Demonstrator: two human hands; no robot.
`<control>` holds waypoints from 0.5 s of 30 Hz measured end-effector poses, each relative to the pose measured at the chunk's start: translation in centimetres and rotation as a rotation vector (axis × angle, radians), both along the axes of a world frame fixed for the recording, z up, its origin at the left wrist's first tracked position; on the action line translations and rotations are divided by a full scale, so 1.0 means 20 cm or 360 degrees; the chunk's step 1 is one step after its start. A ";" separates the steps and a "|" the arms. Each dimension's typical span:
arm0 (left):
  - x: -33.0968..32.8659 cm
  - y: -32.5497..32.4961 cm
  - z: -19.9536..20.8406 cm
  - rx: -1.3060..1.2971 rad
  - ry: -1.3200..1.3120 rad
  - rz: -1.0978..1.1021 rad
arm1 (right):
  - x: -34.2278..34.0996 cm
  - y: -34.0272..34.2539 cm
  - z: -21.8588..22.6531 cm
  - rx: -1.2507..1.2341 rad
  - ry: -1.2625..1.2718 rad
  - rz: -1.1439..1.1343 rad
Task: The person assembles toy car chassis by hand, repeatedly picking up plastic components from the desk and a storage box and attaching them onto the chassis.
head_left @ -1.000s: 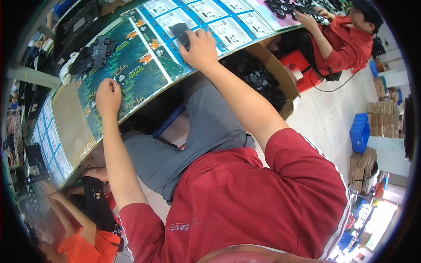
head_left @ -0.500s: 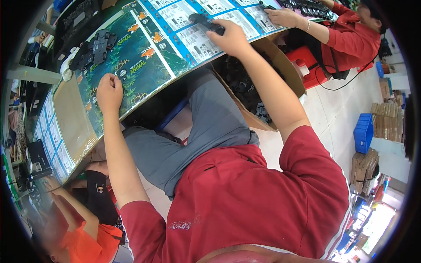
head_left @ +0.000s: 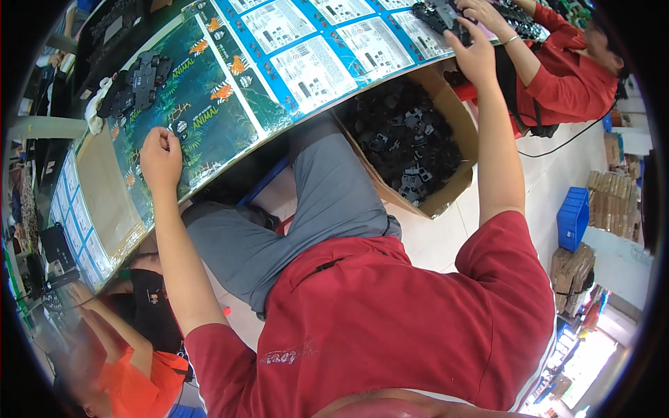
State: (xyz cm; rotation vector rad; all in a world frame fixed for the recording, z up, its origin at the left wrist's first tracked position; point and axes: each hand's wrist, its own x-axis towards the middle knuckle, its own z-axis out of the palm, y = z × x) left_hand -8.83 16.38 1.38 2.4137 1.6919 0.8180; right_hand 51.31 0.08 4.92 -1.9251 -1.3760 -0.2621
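My left hand (head_left: 162, 159) rests on the near edge of the table, its fingers curled into a loose fist with nothing showing in them. Beyond it, black toy vehicle chassis (head_left: 145, 78) lie on the printed table cover. My right arm reaches far to the right. There my right hand (head_left: 476, 54) has its thumb and forefinger spread, the tips at the near edge of a black chassis part (head_left: 435, 15). A co-worker's hand (head_left: 481, 12) is just beside that part. Its contact with my fingertips is hard to make out.
Under the table edge stands an open cardboard box (head_left: 456, 150) with many black and grey plastic parts. A blue crate (head_left: 573, 217) and stacked cardboard (head_left: 610, 202) are at right. A co-worker in orange (head_left: 143, 383) sits at lower left, another in red (head_left: 568, 76) at upper right.
My right hand has moved right from the middle of the table, where it held a black chassis part, to beside the co-worker's hand. My left hand stays in a fist.
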 end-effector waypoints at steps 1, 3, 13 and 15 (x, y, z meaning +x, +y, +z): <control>0.01 0.00 0.00 0.0012 -0.0011 0.0000 | 0.09 0.01 0.01 -0.0004 -0.0228 -0.0033; 0.05 0.01 0.00 0.0012 -0.0017 -0.0027 | 0.31 0.01 -0.01 -0.0044 -0.0354 -0.0051; 0.04 0.02 0.00 -0.0028 0.0026 0.0031 | 0.40 0.10 -0.11 -0.0392 -0.0263 0.0204; 0.04 0.02 0.00 -0.0018 0.0041 0.0036 | 0.38 0.11 -0.12 -0.0372 -0.0315 0.0224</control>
